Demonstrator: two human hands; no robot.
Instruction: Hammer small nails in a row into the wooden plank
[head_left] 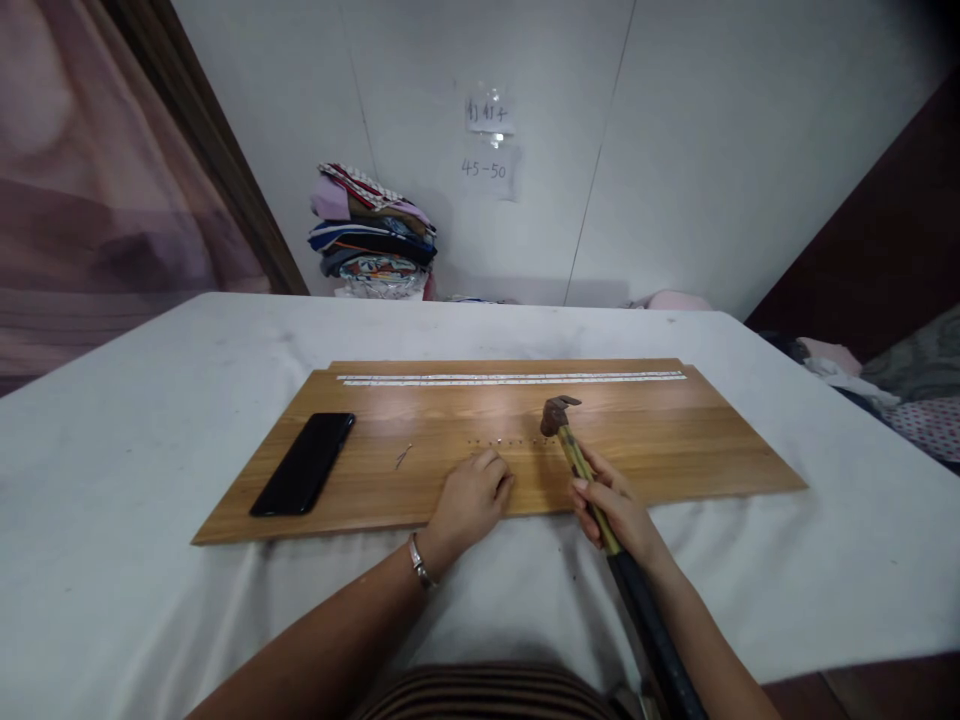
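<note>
The right hand [616, 512] has its fingers wrapped round the hammer [573, 452], over the board [652, 440]. The left hand [471, 495], fingers curled together, rests where a stray blow could bruise it. Jolts could roll the loose nails [403, 456]; beyond, off-centre hits could bend the nail row [499, 441].

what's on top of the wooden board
The wooden board carries a black phone, two white strips, a few loose nails and a row of small nail-like dots. The left hand rests on it; the right hand holds a hammer. Anything under phone or hands is covered.
</note>
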